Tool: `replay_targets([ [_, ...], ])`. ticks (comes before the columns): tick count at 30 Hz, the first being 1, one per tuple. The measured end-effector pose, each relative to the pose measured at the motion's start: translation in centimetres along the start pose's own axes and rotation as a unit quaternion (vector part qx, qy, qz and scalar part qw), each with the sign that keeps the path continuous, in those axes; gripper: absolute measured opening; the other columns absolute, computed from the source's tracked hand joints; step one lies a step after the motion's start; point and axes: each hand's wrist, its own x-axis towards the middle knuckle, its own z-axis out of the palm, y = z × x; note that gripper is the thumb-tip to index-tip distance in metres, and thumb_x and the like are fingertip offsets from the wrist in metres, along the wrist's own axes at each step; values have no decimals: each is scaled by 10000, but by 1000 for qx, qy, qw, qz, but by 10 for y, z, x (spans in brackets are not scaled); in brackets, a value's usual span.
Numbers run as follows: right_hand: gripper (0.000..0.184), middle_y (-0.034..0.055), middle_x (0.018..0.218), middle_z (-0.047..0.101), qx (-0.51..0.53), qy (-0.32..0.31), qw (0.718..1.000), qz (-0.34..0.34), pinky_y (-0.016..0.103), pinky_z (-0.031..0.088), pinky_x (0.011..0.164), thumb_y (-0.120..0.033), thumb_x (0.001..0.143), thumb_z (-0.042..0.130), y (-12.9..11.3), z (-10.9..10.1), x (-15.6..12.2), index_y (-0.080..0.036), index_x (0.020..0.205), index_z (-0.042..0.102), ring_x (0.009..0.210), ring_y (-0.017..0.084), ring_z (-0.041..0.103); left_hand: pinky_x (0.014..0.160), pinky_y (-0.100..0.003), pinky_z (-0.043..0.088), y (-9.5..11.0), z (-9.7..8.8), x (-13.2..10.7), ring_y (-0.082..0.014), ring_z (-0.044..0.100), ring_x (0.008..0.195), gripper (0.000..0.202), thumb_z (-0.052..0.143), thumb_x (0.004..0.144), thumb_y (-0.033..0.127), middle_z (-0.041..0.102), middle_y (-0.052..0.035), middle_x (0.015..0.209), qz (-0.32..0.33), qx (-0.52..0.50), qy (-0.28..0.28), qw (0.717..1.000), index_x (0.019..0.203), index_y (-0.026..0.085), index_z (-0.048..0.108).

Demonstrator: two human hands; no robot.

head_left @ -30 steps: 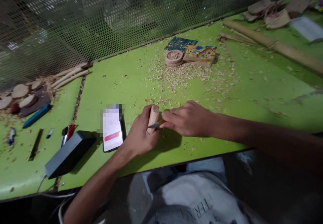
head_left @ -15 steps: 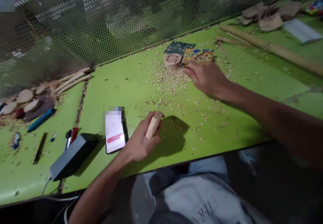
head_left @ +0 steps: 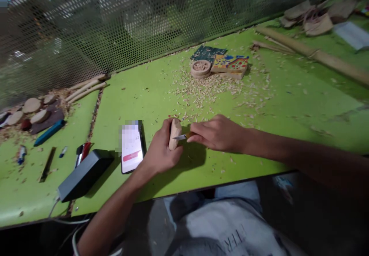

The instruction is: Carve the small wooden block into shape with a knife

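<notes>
Wood pc (head_left: 174, 133), long axis ~fwd | L hand (head_left: 162, 148) grips pc | R hand (head_left: 211, 133) grips knife (head_left: 181, 137), tip L

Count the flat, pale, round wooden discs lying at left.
4: leftmost disc, rearmost disc, and between them a larger disc with another disc in front. Wood shavings may hide more.

The phone (head_left: 132, 148) lies left of the wood piece (head_left: 174, 133), the knife (head_left: 183, 136) right, the bowl (head_left: 201, 73) behind.

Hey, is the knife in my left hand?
No, your right hand holds the knife, while your left hand grips the pale wood piece.
</notes>
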Motion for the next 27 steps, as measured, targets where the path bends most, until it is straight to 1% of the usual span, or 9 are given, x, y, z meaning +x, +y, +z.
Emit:
replay_targets([
  [3,645,18,717,725,-13,-18,1000,1,330,155,577,-538,1146,130,0,4,0,-163,1136,655,530,122,516,722,-392,429,1,2,0,-225,557,809,623,568,702,243,605,-50,955,9,7,6,1000,1315,185,471],
  [6,658,19,716,724,-15,-21,1000,-3,331,151,580,-540,1145,117,-2,5,1,-162,1138,655,532,123,520,725,-394,436,0,3,0,-227,568,817,609,579,722,251,620,-61,976,21,10,11,1000,1317,174,471],
  [11,607,16,695,721,-29,-11,999,-15,339,144,579,-520,1151,163,-9,7,0,-173,1100,657,523,135,544,713,-381,432,-2,5,0,-222,577,803,572,605,805,315,642,-74,991,30,14,16,999,1339,170,462],
  [15,559,22,717,739,-43,-10,999,-4,345,137,579,-500,1153,202,-13,9,-1,-180,1092,657,510,133,542,684,-371,412,-1,6,0,-223,574,786,565,602,830,331,646,-87,998,32,39,36,998,1346,159,451],
  [19,560,19,722,743,-58,-18,998,7,353,121,577,-503,1152,200,-11,6,0,-189,1105,662,498,124,517,664,-377,416,0,8,-2,-226,579,755,499,562,872,353,639,-78,952,23,53,33,998,1322,162,460],
  [23,545,8,694,727,-70,-17,997,8,350,115,572,-484,1152,209,-10,1,-1,-198,1111,672,484,120,486,674,-388,434,2,8,-4,-232,593,766,496,557,847,326,649,-82,965,22,66,37,997,1309,174,462],
  [27,546,16,701,721,-65,-2,998,11,336,132,562,-486,1149,230,-16,1,1,-198,1110,692,498,116,480,670,-387,425,7,4,-3,-234,590,771,513,544,801,288,654,-80,953,15,68,35,997,1296,174,466],
])
